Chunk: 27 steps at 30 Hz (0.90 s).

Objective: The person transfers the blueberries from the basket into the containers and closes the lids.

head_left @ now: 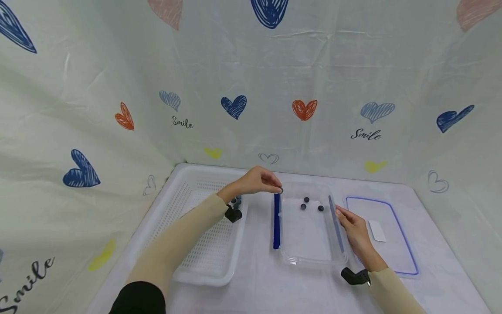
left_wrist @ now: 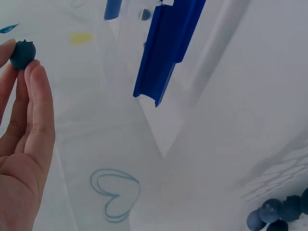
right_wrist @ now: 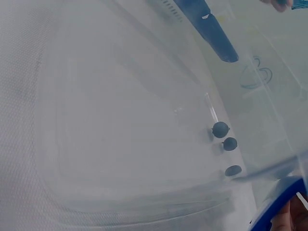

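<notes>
Between thumb and fingertips, my left hand (head_left: 259, 180) pinches a blueberry (left_wrist: 23, 55), dark blue with a small crown. That hand is raised over the far left corner of a clear plastic box (head_left: 310, 261), near its blue side latch (head_left: 276, 221). Inside the box lie 3 blueberries (right_wrist: 220, 129), close together toward its far side. At the box's right side, my right hand (head_left: 354, 231) holds the other latch (right_wrist: 276, 204), thumb and fingers about it. More blueberries (left_wrist: 270, 211) sit in a white perforated basket (head_left: 231, 272), partly hidden behind my left wrist.
Right of the box lies a clear lid with a blue seal (head_left: 405, 235), and a small white rectangle (head_left: 377, 231) is on it. The basket takes up the left side of the white table (head_left: 270, 292). A heart-printed curtain (head_left: 270, 69) hangs behind.
</notes>
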Each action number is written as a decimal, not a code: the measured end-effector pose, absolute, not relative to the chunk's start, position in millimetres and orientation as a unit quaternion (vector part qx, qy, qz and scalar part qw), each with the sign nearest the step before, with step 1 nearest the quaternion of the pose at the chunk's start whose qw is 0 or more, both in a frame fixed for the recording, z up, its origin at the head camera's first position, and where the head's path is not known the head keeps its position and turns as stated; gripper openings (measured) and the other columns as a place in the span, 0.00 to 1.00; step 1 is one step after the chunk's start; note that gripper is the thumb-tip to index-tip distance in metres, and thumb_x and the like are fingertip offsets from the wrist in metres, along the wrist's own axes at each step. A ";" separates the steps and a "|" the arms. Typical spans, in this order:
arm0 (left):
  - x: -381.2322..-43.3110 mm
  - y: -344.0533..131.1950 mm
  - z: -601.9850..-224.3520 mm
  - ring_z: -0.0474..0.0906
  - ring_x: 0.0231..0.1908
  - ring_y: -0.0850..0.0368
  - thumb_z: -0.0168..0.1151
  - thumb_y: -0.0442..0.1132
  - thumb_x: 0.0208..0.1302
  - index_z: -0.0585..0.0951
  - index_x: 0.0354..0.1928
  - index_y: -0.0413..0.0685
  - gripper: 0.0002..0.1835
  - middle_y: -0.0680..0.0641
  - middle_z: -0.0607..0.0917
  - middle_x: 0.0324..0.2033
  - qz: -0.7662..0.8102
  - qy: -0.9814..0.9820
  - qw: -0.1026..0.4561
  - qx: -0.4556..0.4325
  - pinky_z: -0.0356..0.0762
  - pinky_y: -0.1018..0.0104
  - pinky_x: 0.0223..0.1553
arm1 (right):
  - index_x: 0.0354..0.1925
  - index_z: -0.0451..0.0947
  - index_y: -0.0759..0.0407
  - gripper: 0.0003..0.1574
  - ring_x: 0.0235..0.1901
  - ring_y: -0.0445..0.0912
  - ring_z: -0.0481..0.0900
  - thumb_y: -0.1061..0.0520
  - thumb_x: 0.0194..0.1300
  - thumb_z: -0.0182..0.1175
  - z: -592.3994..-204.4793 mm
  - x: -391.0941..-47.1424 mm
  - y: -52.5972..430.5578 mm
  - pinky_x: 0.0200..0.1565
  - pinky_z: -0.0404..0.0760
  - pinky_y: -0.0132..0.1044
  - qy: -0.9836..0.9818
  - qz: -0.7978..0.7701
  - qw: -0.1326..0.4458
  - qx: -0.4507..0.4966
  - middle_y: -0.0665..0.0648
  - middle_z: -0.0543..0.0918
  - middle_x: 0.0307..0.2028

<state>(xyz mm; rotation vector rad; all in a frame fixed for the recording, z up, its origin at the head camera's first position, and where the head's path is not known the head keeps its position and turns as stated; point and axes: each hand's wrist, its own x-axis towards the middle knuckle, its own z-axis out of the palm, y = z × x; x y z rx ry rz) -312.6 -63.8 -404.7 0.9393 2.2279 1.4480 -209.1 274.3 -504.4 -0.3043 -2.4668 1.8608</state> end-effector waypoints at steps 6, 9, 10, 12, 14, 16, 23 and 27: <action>-312.7 -57.2 -404.7 0.86 0.39 0.56 0.72 0.34 0.61 0.87 0.42 0.40 0.09 0.49 0.88 0.38 0.502 0.779 0.161 0.340 0.83 0.64 0.46 | 0.69 0.68 0.66 0.36 0.45 0.25 0.72 0.44 0.75 0.56 -505.9 -209.5 273.9 0.45 0.73 0.18 -0.786 0.612 0.030 -0.086 0.33 0.76 0.47; -311.9 -54.5 -404.7 0.85 0.39 0.57 0.72 0.34 0.61 0.87 0.42 0.40 0.09 0.50 0.88 0.38 0.500 0.779 0.161 0.343 0.83 0.65 0.46 | 0.69 0.67 0.65 0.35 0.45 0.25 0.71 0.45 0.75 0.55 -505.6 -209.4 273.6 0.46 0.72 0.18 -0.786 0.611 0.027 -0.088 0.37 0.77 0.51; -311.4 -53.6 -404.7 0.85 0.39 0.57 0.72 0.34 0.61 0.87 0.42 0.40 0.09 0.50 0.88 0.38 0.499 0.779 0.162 0.343 0.83 0.65 0.46 | 0.70 0.67 0.65 0.35 0.46 0.25 0.71 0.45 0.76 0.55 -505.3 -209.4 273.5 0.46 0.72 0.18 -0.787 0.610 0.024 -0.089 0.42 0.77 0.55; -310.5 -52.1 -405.0 0.86 0.39 0.57 0.72 0.34 0.61 0.87 0.42 0.39 0.08 0.49 0.88 0.38 0.500 0.779 0.163 0.342 0.83 0.64 0.46 | 0.70 0.66 0.65 0.35 0.46 0.26 0.71 0.45 0.76 0.54 -505.1 -209.2 273.4 0.46 0.72 0.18 -0.788 0.608 0.020 -0.091 0.49 0.76 0.60; -310.3 -50.3 -405.7 0.86 0.40 0.57 0.72 0.33 0.61 0.87 0.42 0.39 0.08 0.49 0.88 0.38 0.502 0.778 0.164 0.339 0.83 0.64 0.45 | 0.70 0.67 0.64 0.34 0.46 0.26 0.71 0.45 0.76 0.54 -505.0 -209.5 273.6 0.47 0.72 0.18 -0.789 0.607 0.018 -0.093 0.52 0.75 0.61; -310.5 -48.4 -406.8 0.86 0.40 0.57 0.72 0.33 0.61 0.87 0.42 0.38 0.08 0.49 0.88 0.38 0.503 0.779 0.166 0.337 0.83 0.65 0.45 | 0.70 0.66 0.65 0.35 0.46 0.26 0.71 0.45 0.76 0.54 -504.7 -209.5 273.8 0.46 0.72 0.18 -0.790 0.605 0.020 -0.093 0.53 0.74 0.62; -311.4 -41.9 -411.4 0.86 0.40 0.58 0.72 0.33 0.61 0.87 0.42 0.38 0.09 0.48 0.89 0.38 0.496 0.781 0.171 0.339 0.83 0.65 0.46 | 0.69 0.68 0.66 0.34 0.44 0.27 0.72 0.45 0.76 0.55 -504.0 -209.8 273.1 0.45 0.73 0.20 -0.792 0.602 0.030 -0.096 0.52 0.76 0.60; -311.6 -38.2 -413.3 0.86 0.40 0.59 0.72 0.35 0.62 0.87 0.43 0.40 0.09 0.50 0.89 0.39 0.491 0.785 0.175 0.335 0.83 0.66 0.45 | 0.69 0.68 0.66 0.35 0.45 0.27 0.71 0.45 0.76 0.55 -504.6 -210.5 273.6 0.45 0.73 0.19 -0.796 0.597 0.029 -0.096 0.53 0.76 0.61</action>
